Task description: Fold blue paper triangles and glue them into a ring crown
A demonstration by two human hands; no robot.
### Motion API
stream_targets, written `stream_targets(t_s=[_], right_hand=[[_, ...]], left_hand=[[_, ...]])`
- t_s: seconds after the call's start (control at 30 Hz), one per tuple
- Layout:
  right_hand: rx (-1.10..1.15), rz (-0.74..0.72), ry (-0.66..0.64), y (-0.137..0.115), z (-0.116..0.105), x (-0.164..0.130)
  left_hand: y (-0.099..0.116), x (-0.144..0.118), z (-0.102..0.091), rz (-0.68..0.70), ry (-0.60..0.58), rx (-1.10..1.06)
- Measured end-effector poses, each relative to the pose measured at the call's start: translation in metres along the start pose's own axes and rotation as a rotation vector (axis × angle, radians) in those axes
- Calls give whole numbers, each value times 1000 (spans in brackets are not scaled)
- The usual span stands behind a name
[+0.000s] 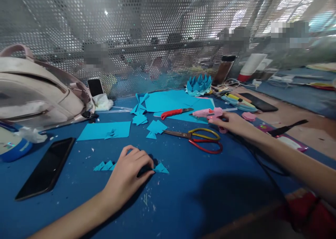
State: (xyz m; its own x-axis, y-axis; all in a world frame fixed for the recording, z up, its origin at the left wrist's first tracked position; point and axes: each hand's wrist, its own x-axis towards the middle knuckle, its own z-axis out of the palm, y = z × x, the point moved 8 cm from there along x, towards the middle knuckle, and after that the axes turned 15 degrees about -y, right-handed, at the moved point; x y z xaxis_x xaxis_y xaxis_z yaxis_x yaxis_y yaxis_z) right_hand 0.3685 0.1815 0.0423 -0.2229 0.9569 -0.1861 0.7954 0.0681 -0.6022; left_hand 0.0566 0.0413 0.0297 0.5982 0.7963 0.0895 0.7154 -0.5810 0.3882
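My left hand (133, 163) rests low over the blue table, thumb and fingers pinched on the edge of a small folded blue paper triangle (161, 168). More folded paper triangles (106, 166) lie in a row to its left, partly behind the wrist. My right hand (227, 121) is wrapped round a pink glue gun (207, 113), whose nozzle points left above blue paper sheets. Scissors (194, 135) with one yellow and one red handle lie between the hands. A red-handled cutter (175, 112) lies just left of the nozzle. Cut blue paper pieces (156, 127) sit by the scissor tips.
A crown-like blue paper piece (198, 85) stands at the back. A black phone (47, 169) lies at left, with a pale backpack (39, 92) behind it. The glue gun's dark cord (258, 155) trails under my right forearm. A perforated metal screen (147, 39) borders the table.
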Motion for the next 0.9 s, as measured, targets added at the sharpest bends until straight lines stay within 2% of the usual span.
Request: stream_targets(t_s=[0.17,0.37,0.47,0.57,0.77,0.9], right_hand=[[-19,-13,29,-1,2,5],[-20,19,-3,-2,2,1],[-13,29,5,-12,-1,-8],[31,-3,-29,-33,2,-22],[81,-175,-465,-88,58,-57],[88,-207,-628,-109,85,-66]], left_hand=[[6,-3,-1,44,38,35],[10,-10,-3,146,71,34],[12,-14,-3,186,79,77],[12,-17,-1,184,70,117],[9,-19,-1,200,59,120],[8,-18,-1,223,50,98]])
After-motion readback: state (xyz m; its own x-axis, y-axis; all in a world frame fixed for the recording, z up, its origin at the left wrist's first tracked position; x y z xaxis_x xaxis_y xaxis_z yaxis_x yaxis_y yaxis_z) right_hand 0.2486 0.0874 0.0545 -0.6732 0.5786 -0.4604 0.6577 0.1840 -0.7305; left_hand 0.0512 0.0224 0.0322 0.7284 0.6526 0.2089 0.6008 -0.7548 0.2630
